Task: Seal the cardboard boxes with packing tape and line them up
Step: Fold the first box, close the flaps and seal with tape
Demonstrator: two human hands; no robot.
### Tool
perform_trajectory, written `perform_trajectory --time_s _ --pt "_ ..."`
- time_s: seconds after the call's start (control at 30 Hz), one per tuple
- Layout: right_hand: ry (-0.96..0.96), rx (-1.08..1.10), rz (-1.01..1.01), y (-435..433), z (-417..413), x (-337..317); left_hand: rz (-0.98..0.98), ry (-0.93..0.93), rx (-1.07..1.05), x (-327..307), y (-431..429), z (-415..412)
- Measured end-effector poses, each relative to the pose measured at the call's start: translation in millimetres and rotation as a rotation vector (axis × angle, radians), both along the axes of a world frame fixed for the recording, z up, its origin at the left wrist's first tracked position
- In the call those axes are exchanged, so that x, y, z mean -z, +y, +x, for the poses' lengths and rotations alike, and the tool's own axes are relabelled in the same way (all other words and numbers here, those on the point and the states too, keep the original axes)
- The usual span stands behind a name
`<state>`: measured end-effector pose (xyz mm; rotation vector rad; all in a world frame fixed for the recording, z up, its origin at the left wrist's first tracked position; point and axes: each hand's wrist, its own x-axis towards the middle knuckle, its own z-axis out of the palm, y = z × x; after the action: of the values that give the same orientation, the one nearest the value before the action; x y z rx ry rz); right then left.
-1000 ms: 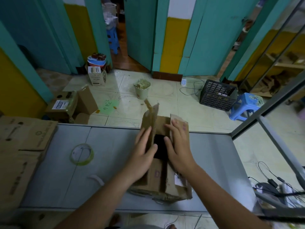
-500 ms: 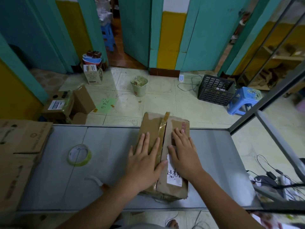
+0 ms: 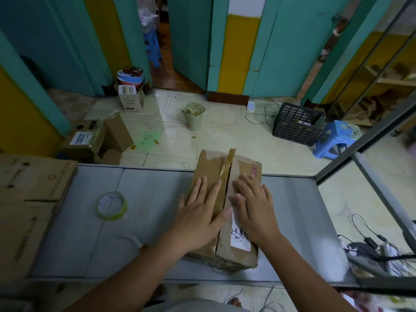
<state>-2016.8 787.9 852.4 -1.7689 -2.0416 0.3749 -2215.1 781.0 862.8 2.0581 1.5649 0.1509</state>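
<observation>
A worn brown cardboard box (image 3: 210, 165) lies on the grey table (image 3: 148, 190), its two top flaps folded down with a dark seam between them and old tape along it. My left hand (image 3: 200, 212) presses flat on the left flap, fingers straight. On the right flap my right hand (image 3: 254, 208) lies flat, just above a white label with handwriting. A roll of clear packing tape (image 3: 111, 206) with a yellowish rim lies flat on the table, left of the box and apart from both hands.
Flattened cardboard sheets (image 3: 29, 199) cover the table's left end. A metal frame post (image 3: 360, 172) rises at the table's right corner, with cables (image 3: 371, 244) below it. On the floor beyond stand open boxes (image 3: 94, 138), a bin (image 3: 193, 115), a black crate (image 3: 297, 124) and a blue stool (image 3: 337, 138).
The box's flaps stood up one second ago; both hands have folded them down and now hold them flat. Since half a second ago the hands have hardly moved.
</observation>
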Motion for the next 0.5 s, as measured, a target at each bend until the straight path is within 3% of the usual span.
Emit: perform_trajectory --time_s 0.13,0.3,0.4,0.5 --pt "-0.009 -0.036 0.021 -0.3 -2.3 -17.4 0.018 -0.218 -0.094 -14.9 3.4 -18.4" --pt "0.011 -0.098 0.030 5.2 -27.2 -39.5 0.210 -0.264 -0.204 -7.0 10.9 -60.4" --pt "0.010 -0.132 0.040 6.2 -44.7 -48.4 0.271 -0.221 -0.395 18.1 14.2 -110.9" --pt "0.047 -0.143 0.060 5.9 -56.4 -54.1 0.091 -0.013 -0.510 49.1 13.2 -166.1"
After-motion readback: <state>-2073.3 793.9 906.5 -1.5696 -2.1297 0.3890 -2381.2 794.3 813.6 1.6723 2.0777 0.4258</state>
